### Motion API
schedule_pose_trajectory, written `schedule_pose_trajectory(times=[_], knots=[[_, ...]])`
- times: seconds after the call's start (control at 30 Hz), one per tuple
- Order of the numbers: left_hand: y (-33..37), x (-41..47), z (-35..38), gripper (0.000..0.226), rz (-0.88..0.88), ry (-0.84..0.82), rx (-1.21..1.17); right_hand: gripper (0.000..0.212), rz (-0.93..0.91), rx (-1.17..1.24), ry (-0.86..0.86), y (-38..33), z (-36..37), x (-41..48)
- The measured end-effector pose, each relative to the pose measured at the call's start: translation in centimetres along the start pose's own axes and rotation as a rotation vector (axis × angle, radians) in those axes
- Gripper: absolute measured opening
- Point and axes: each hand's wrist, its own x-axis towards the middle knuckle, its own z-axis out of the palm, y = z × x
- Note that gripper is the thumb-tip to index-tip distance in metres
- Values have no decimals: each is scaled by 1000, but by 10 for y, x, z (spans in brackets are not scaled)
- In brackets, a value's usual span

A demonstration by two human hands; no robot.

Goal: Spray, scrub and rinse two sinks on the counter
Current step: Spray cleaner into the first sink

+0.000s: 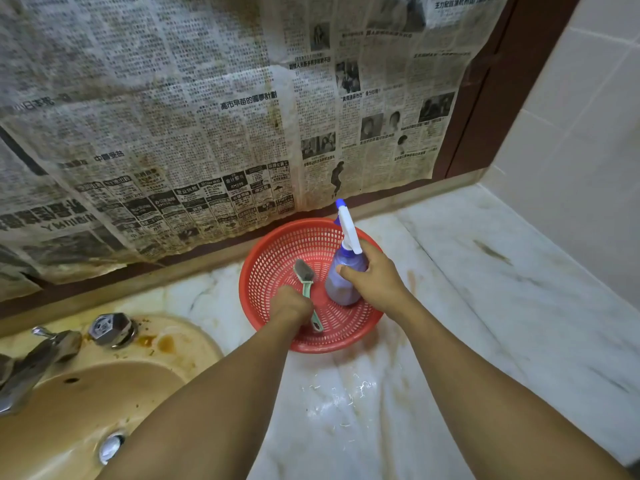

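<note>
Looking down from the head camera, both bare arms reach forward into a red basket (277, 261) that sits on the white marble counter (467, 289), close to the back wall. The left hand (290, 304) is curled tight around the green handle of a scrub brush (304, 275). The brush's dark bristle head points up and away, inside the basket. The right hand (372, 282) wraps its fingers and thumb around the body of a spray bottle (343, 275), which stands upright in the basket just beside the brush. The bottle is see-through purple-blue with liquid inside. It has a white trigger top with a blue tip. The sink (86, 393) is at the lower left, set into the counter, well apart from the basket. It is tan and looks dirty, with brown and orange stains on its rim. A metal tap (31, 362) leans over it from the left edge, a shiny knob (110, 329) sits on the rim, and a round metal plug (110, 446) shows low in the bowl, just beside the left arm. Old stained newspaper (207, 116) covers the wall behind, and its lower edge hangs just above the basket. A pale tiled wall (571, 133) closes the right side. The counter stretches wide between the basket and that wall, and in front of the basket it has wet, scratchy marks.
</note>
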Motion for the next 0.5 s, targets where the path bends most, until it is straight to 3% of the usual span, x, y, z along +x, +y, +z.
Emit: schedule_pose_trajectory(times=[0.1, 0.23, 0.5], knots=[[-2, 6, 0, 31, -7, -1, -76, 39, -2, -4, -5, 0, 1, 0], [1, 9, 3, 15, 36, -5, -207, 41, 6, -1, 0, -2, 2, 0], [5, -1, -2, 20, 203, 29, -333, 39, 9, -5, 33, -5, 6, -1]])
